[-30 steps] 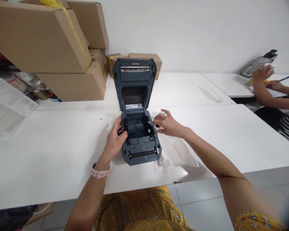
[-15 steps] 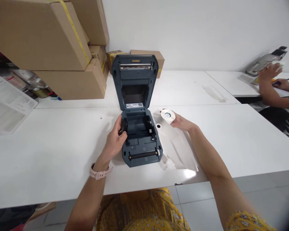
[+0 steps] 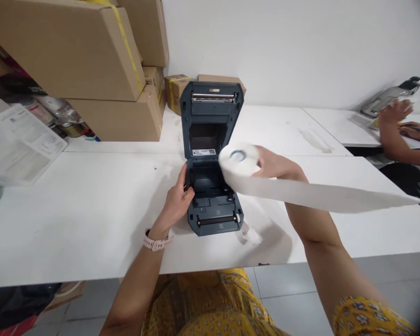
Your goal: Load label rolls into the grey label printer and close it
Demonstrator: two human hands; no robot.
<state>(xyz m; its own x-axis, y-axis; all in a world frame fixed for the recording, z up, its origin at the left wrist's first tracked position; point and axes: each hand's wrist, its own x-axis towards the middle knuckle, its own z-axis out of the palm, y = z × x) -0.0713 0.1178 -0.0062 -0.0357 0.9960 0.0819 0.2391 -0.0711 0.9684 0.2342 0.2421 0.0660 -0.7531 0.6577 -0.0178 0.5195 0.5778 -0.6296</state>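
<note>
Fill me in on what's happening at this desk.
A person steadies an open label printer with the left hand; its lid is tipped back and the bay shows no roll seated inside. The right hand holds a roll of white labels up over the printer's right side, with a long loose strip trailing off to the right. Farther right, another person's hands are at the next table, one with a pen.
</note>
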